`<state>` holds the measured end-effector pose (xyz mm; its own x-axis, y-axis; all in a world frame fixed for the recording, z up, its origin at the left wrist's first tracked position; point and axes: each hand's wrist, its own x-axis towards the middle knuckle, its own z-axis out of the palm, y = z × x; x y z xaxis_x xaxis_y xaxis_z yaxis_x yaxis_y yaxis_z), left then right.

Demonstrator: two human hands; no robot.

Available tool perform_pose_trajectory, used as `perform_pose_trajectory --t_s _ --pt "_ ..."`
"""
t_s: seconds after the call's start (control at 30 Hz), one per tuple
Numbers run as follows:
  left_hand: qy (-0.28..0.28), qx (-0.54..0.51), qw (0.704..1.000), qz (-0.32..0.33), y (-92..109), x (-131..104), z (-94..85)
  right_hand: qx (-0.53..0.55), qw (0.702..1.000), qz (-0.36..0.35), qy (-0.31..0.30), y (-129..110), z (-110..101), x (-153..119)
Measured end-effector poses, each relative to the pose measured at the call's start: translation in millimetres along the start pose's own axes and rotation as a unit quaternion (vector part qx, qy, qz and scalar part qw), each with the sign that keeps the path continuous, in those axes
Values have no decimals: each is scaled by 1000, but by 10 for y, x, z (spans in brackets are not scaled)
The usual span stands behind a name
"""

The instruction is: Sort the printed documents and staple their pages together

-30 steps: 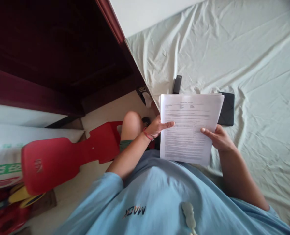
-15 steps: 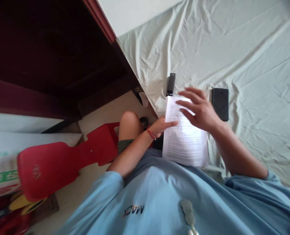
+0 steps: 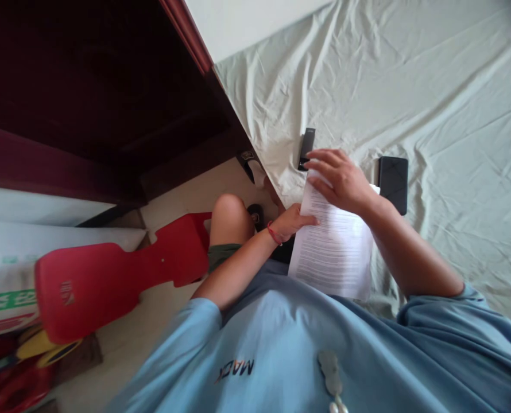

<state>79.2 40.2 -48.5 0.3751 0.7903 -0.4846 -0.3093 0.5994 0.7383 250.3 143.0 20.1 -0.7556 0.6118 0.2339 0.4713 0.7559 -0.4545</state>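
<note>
Clearly light and floppy, the printed paper sheets (image 3: 331, 252) lie at the bed (image 3: 432, 103) edge; left hand (image 3: 292, 222) pinches their left margin, right hand (image 3: 339, 180) presses spread-fingered on top, the safest hold.

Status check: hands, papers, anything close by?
Left hand grips papers at left edge. Right hand flat on top edge. Black stick and dark phone lie close on bedsheet.
</note>
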Motion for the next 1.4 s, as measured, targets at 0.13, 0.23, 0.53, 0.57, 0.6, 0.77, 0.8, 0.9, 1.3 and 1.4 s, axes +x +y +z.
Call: perform_pose_trajectory --t_s 0.13,0.23,0.53,0.57,0.6,0.77,0.8,0.9,1.3,1.4 --pt "-3 -6 1000 6 -21 -18 -15 -17 987 140 -73 120 -147 -37" --pt "25 -33 998 41 -21 -7 10 -5 979 163 -121 103 -164 -32" --pt "83 -76 990 84 -2 -14 34 -33 997 63 -30 -83 13 106" --pt "90 -74 990 84 -1 -11 27 -32 997 54 -42 -101 19 122" --pt "97 -73 989 85 1 -6 22 -26 997 44 -58 -116 23 138" --pt "81 -56 991 91 23 6 44 -22 997 54 -49 -149 44 194" --pt "72 -51 992 92 29 4 55 -17 996 64 -53 -148 52 197" --pt "68 -38 992 95 43 -4 78 28 995 67 -68 -141 71 196" --pt "83 -42 990 106 39 12 34 3 994 64 -93 -228 85 195" --pt "83 -35 990 108 54 -1 46 27 993 62 -94 -222 118 196"
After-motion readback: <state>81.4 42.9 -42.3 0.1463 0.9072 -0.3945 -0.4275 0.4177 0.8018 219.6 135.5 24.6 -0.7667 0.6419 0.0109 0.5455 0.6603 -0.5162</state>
